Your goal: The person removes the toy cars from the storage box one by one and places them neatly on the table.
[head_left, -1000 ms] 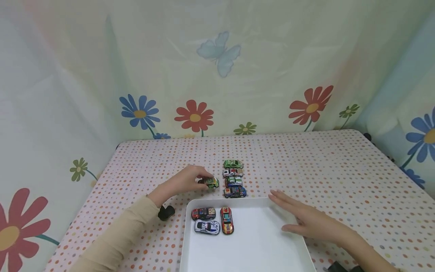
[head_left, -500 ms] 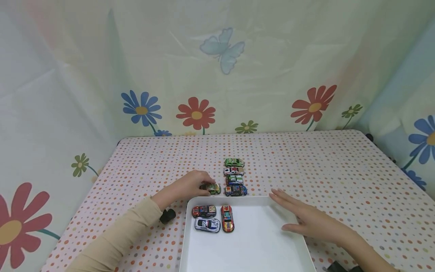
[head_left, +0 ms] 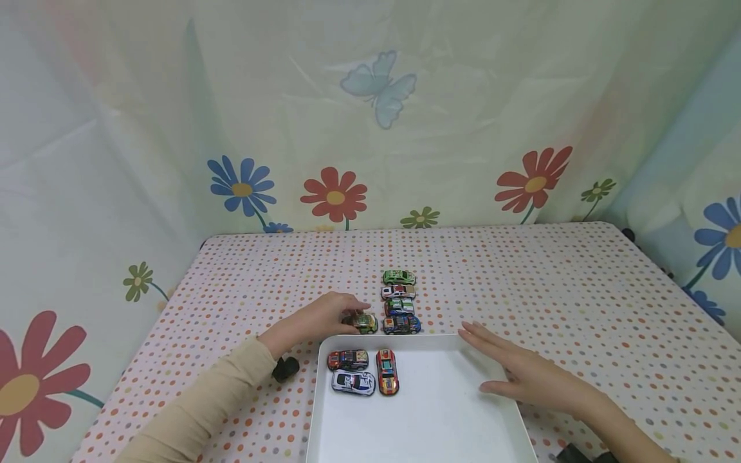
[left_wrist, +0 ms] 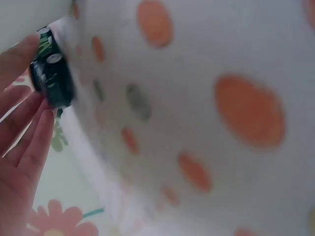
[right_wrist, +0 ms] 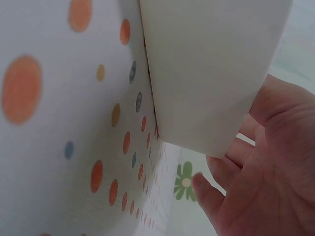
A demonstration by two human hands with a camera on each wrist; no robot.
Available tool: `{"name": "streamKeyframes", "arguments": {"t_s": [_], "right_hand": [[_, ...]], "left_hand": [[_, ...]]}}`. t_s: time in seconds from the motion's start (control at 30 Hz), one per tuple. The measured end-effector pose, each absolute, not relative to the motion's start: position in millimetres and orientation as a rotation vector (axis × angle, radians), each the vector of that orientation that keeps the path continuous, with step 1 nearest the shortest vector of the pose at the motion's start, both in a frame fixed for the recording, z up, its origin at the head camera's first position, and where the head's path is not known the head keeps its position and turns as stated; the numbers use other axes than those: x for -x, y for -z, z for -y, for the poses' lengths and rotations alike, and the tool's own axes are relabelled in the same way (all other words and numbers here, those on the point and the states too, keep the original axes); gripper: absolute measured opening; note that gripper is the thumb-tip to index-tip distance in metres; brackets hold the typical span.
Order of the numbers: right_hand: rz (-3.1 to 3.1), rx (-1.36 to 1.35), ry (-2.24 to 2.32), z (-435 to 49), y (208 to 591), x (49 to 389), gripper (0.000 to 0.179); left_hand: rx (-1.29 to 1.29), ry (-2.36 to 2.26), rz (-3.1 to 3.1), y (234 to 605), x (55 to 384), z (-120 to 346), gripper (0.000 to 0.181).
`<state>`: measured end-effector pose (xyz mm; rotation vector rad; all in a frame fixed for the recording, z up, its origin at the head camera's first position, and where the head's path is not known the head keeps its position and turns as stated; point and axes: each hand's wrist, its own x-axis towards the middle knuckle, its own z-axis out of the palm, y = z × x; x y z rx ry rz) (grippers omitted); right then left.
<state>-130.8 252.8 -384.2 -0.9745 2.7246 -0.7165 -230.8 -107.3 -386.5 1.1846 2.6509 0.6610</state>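
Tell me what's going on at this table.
A person's left hand is holding a green toy car just beyond the far edge of a white tray. Right beside it, four more cars sit in a row on the dotted table. Three other cars lie inside the tray, while the right hand rests at its far right corner.

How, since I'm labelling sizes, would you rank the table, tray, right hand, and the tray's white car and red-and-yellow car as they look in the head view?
Largest to smallest:
1. table
2. tray
3. right hand
4. white car and red-and-yellow car: about alike, so unranked.
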Motion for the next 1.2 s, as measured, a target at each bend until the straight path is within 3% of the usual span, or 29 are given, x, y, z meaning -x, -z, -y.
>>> {"name": "streamKeyframes", "arguments": {"t_s": [0.13, 0.27, 0.4, 0.57, 0.87, 1.2], "right_hand": [[-2.718, 0.967, 0.726, -252.5, 384.4, 131.4, 0.080], [-2.720, 0.962, 0.726, -252.4, 383.3, 132.4, 0.080], [-2.726, 0.955, 0.719, -252.2, 381.9, 133.1, 0.081], [-2.725, 0.974, 0.725, -252.1, 383.2, 133.4, 0.080], [-2.725, 1.007, 0.730, -251.7, 386.6, 132.0, 0.080], [-2.725, 1.002, 0.733, -252.0, 386.3, 132.1, 0.080]], "left_hand": [[-1.164, -0.780, -2.696, 374.9, 225.0, 116.0, 0.051], [-1.327, -0.848, -2.728, 354.5, 201.8, 120.2, 0.038], [-1.466, -0.651, -2.670, 347.4, 167.5, 113.5, 0.031], [-1.476, -0.262, -2.698, 358.3, 138.9, 104.5, 0.035], [-1.499, 0.186, -2.748, 371.8, 127.0, 96.1, 0.037], [-1.490, -0.277, -2.627, 370.0, 128.3, 102.8, 0.039]]}}
